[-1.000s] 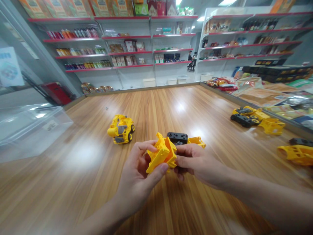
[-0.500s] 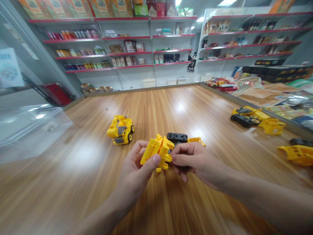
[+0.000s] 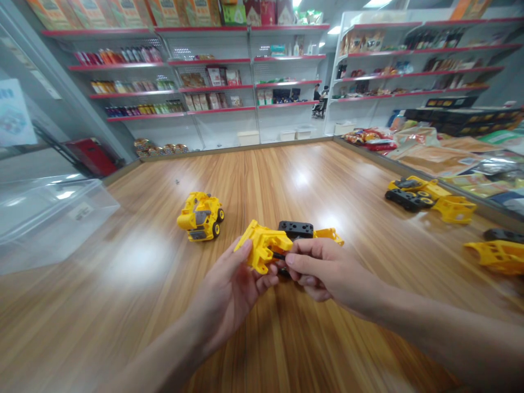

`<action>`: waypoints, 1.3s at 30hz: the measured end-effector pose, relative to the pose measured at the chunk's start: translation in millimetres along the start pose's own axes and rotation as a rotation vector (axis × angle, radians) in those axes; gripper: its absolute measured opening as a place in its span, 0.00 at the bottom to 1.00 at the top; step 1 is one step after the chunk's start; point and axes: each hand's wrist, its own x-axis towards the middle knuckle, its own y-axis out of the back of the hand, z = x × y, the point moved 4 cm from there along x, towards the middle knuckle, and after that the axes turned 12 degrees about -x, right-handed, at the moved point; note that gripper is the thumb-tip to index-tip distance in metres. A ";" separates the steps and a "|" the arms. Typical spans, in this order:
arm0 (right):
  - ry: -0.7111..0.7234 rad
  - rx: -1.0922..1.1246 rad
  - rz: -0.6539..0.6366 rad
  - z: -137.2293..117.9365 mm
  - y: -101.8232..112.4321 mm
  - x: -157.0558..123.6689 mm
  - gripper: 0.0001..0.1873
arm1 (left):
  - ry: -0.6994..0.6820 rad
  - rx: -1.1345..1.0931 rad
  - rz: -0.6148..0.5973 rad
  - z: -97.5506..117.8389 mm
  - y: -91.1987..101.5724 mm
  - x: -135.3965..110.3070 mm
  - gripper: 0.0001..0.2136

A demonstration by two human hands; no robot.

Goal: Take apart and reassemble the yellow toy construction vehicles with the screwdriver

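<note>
My left hand (image 3: 233,286) is closed around a yellow plastic toy vehicle part (image 3: 262,245), thumb on its near side. From the right, my right hand (image 3: 323,267) pinches a thin black rod-like piece (image 3: 279,255), whose tip meets the yellow part's underside; its other end is hidden by the fingers. Just behind my hands lies a black toy track piece (image 3: 295,229), partly covered. A yellow toy piece (image 3: 329,236) sticks out beyond my right knuckles. Left of my hands stands a yellow toy truck (image 3: 200,215) on black wheels.
Further toy parts, a yellow-and-black vehicle (image 3: 413,194) and a yellow body piece (image 3: 495,256), lie on the right of the wooden table (image 3: 262,180). A clear plastic bin (image 3: 57,218) stands at left. Packaged goods (image 3: 434,155) line the right edge; stocked shelves (image 3: 213,87) rise behind.
My left hand has rolled the yellow part over, so its hollow side faces my right hand. The black rod now shows between the part and my right fingertips.
</note>
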 end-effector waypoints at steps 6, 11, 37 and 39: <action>0.065 -0.172 0.076 0.8 4.9 1.7 0.13 | -0.142 0.255 -0.109 -2.5 -0.6 -0.9 0.11; 0.305 -0.461 0.174 -9.1 6.3 -4.6 0.09 | -0.070 0.239 -0.059 -4.3 0.8 0.2 0.09; 0.291 -0.436 0.243 -15.1 8.2 -7.8 0.12 | -0.248 0.364 -0.196 -0.2 0.9 -7.1 0.09; 0.288 -0.456 0.244 -15.2 8.0 -7.7 0.11 | -0.216 0.298 -0.215 -0.6 -1.4 -7.6 0.09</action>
